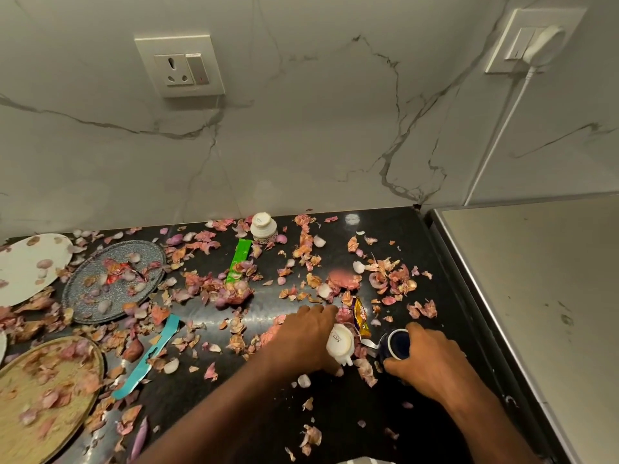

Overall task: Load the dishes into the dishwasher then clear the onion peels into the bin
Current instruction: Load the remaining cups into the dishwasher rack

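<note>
A small dark-blue ceramic cup (397, 343) is gripped at the right front of the table by the right hand (423, 360), whose fingers are curled round it, while a small white plastic bottle (340, 343) lying on its side just beside the cup is held under the curled fingers of the left hand (306, 333). Papery pink and tan onion peels (234, 289) are strewn over the whole table and over the dishes at the left: a white oval plate (23, 262), a round grey speckled plate (114, 279) and a round woven tan plate (47, 396). If these dishes are lifted tilted, peels may well be spilled to the floor or carried into the dishwasher; the cup could be knocked against the bottle. The table (335, 413) is glossy black stone, backed by a white veined marble wall (301, 128) with a socket (181, 65); a steel appliance top (536, 279) adjoins at the right.
</note>
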Demonstrator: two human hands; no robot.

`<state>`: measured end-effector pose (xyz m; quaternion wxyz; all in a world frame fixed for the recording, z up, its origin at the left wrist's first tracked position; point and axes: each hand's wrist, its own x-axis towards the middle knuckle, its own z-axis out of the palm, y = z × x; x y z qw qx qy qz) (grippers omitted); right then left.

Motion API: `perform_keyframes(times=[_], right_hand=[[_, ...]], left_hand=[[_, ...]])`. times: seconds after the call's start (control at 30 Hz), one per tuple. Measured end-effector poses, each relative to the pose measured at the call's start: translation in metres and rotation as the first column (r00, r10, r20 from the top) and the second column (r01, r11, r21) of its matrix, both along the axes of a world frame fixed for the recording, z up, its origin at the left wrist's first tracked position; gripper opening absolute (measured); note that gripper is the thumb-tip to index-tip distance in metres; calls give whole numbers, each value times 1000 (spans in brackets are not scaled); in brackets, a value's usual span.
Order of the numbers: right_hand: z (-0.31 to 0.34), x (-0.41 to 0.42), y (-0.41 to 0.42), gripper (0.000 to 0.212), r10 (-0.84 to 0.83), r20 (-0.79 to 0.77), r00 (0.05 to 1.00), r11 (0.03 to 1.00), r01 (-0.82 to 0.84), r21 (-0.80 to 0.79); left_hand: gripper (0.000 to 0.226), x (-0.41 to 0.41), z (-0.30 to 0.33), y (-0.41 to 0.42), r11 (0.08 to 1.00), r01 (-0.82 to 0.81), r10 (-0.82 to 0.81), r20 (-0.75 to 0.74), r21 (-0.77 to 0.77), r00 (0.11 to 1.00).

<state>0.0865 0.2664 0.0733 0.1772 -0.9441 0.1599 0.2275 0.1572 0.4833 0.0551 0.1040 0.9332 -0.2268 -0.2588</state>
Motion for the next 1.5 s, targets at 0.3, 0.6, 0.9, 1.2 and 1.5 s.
perform_keyframes(times=[0.3,0.6,0.9,1.2,1.5], right_hand=[[5,13,7,70,1,-65,998,1000,-1,-3],[5,9,3,70,-9,-55,998,999,6,-45],[-3,7,1,68,-12,-33,999,999,11,-32],[-11,-6,1,73,-83,91,992,996,80,36],[3,-78,-33,69,-421,297,857,906,381,185]], left_hand=[[92,184,43,41,926,-365,377,278,-95,883],[87,242,-3,53,908,-359,295,277,215,914],[60,162,23,35,952,-260,304,435,-159,848],[68,-29,39,12,855,-112,254,220,-506,942],[70,-71,14,-42,892,64,2,145,-447,989]])
